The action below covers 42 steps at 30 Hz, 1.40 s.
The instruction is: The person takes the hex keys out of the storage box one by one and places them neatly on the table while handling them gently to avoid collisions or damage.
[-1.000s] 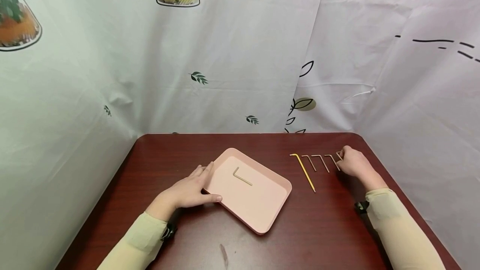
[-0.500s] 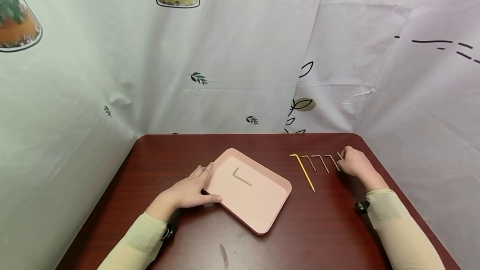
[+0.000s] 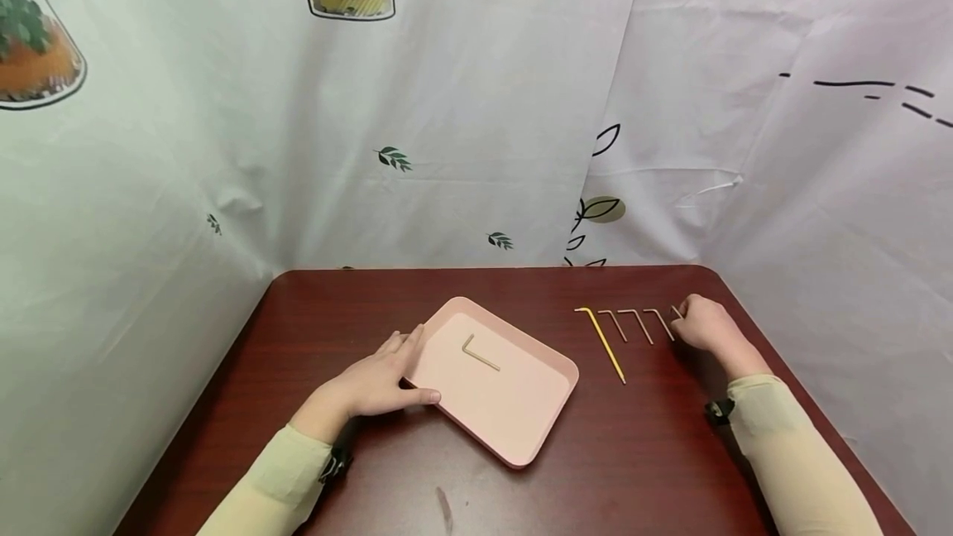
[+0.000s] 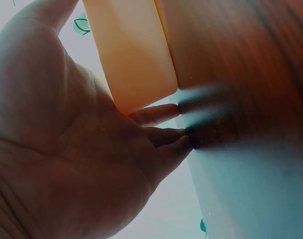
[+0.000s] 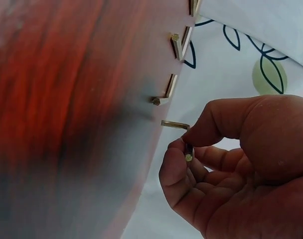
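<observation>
In the head view my left hand (image 3: 370, 383) rests at the left corner of a pink tray (image 3: 514, 428). Its fingers are extended along the outside and the thumb lies over the near rim. A brass-coloured L-shaped hex key (image 3: 481, 358) lies in the tray. At the table's far right, my right hand (image 3: 707, 327) pinches another hex key (image 5: 175, 124) between thumb and fingertips. The right wrist view shows its two ends sticking out of the grip, with its middle hidden by the fingers. The closest loose hex key (image 3: 660, 323) lies just left of that hand.
Left of the right hand, more hex keys lie in a row: one (image 3: 636, 326), another (image 3: 614, 326), and a longer yellow one (image 3: 605, 346). They sit on a dark red-brown table (image 3: 596, 478). White printed cloth (image 3: 462, 106) hangs behind and at both sides.
The hex key in my right fingers has shifted its angle slightly. My left hand, the tray and the loose keys keep their places; the head view has tipped up a little.
</observation>
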### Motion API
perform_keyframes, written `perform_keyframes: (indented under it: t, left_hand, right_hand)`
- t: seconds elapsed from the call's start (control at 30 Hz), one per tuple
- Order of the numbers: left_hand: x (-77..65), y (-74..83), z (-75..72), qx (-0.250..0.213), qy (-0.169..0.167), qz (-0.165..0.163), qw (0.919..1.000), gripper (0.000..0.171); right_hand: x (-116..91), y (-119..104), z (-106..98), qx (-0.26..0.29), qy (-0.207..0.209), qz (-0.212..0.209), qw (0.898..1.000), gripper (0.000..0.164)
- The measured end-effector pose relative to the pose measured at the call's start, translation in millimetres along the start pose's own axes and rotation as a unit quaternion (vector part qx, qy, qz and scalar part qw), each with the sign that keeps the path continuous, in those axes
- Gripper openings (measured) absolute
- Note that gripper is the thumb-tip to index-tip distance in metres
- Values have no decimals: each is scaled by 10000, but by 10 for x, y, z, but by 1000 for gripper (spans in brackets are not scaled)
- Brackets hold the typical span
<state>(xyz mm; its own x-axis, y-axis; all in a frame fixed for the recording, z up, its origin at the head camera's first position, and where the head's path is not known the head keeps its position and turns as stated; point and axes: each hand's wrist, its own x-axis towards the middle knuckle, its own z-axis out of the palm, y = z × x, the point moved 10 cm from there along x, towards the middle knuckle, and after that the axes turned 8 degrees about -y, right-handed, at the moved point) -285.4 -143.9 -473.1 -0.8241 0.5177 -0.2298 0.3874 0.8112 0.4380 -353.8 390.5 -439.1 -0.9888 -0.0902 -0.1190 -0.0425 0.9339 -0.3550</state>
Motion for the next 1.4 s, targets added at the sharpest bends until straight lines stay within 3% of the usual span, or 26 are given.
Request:
perform_keyframes:
  t: [0.23,0.53,0.67,0.77,0.9,1.17,1.4]
  left_hand:
    - [2,6,1,-3,-1,-17,10000,127]
    - [-6,11,4,-27,-14,-10,10000,127]
    - [4,6,8,-17,-22,-3,10000,127]
    - [6,4,9,-13,-24,5,10000,127]
    - [1,0,9,-14,-28,2,10000,127]
    - [-3,0,2,4,-38,0,10000,127]
    - [4,-4,-4,40,-22,15,10000,126]
  right_hand:
    - [7,23,31,-3,-80,-75,9999,39]
    - [49,144,34,-119,17,-24,9999,36]
    - [178,360,131,-258,-185,67,9995,40]
    - [386,674,258,-438,-43,81,9990,44]
    - [491,814,331,-546,11,35,9985,46]
    - [347,597,226,-467,-323,15,9984,45]
    - [477,817,309,-671,-487,422,9957,37]
